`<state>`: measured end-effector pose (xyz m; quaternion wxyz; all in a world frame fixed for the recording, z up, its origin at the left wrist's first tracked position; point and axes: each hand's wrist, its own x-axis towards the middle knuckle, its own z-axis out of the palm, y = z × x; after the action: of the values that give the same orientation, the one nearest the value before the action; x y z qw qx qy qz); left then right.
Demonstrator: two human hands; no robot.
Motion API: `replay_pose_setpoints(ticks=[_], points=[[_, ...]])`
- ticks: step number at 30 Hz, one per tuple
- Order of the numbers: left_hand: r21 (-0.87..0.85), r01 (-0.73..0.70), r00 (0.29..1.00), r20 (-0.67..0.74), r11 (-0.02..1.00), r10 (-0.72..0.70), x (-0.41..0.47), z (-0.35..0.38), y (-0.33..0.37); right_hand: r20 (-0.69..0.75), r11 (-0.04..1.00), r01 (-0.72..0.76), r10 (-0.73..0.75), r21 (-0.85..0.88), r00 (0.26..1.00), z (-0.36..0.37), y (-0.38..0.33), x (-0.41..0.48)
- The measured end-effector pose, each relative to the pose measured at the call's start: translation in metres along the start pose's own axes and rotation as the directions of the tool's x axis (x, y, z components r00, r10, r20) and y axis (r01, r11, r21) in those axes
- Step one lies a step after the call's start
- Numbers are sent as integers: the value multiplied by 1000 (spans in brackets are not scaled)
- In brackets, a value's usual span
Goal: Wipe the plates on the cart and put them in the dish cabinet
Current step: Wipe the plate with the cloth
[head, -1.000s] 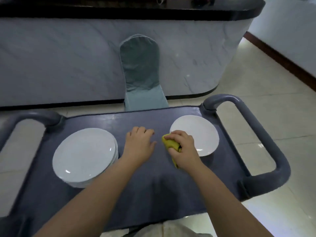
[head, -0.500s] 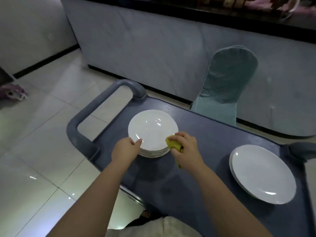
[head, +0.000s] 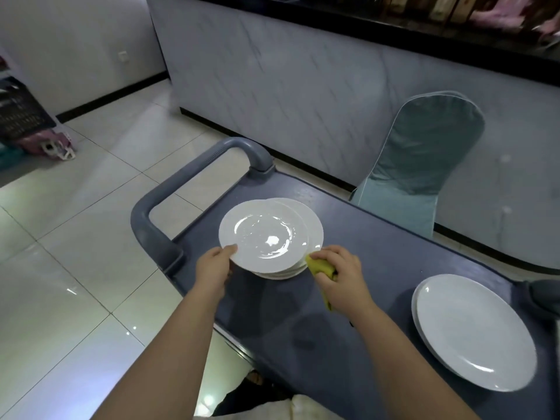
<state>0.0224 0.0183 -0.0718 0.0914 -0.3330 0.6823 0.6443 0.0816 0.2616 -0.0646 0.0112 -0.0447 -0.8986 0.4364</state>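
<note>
A stack of white plates (head: 312, 225) stands at the left end of the grey cart (head: 357, 298). My left hand (head: 213, 269) grips the near-left rim of the top plate (head: 263, 236), which is slid left and lifted a little off the stack. My right hand (head: 341, 275) is closed on a folded yellow cloth (head: 318, 266) that touches the stack's near-right edge. At the cart's right end lie two more white plates (head: 475, 331), one on the other.
The cart's left handle (head: 157, 213) loops up beside the stack. A teal covered chair (head: 424, 156) stands behind the cart against a marble-fronted counter (head: 303, 74). Tiled floor (head: 60, 268) spreads to the left, with dark crates (head: 18, 113) at the far left.
My view turned left from the cart's middle to the left stack. My left hand took the top plate's rim and slid it off-centre; my right hand with the cloth came along to the stack's edge.
</note>
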Motion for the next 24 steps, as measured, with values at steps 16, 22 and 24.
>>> replay_pose_setpoints(ticks=[16,22,24], points=[[-143,-107,980,152,984,128,-49,-20,91,65,997,31,-36,77,997,5,-8,-6],[54,-254,960,135,966,245,-56,-17,124,47,991,53,-59,119,997,7,-9,-5],[-36,-231,959,162,972,234,-55,-31,111,-14,969,26,-23,247,1000,2,-14,-5]])
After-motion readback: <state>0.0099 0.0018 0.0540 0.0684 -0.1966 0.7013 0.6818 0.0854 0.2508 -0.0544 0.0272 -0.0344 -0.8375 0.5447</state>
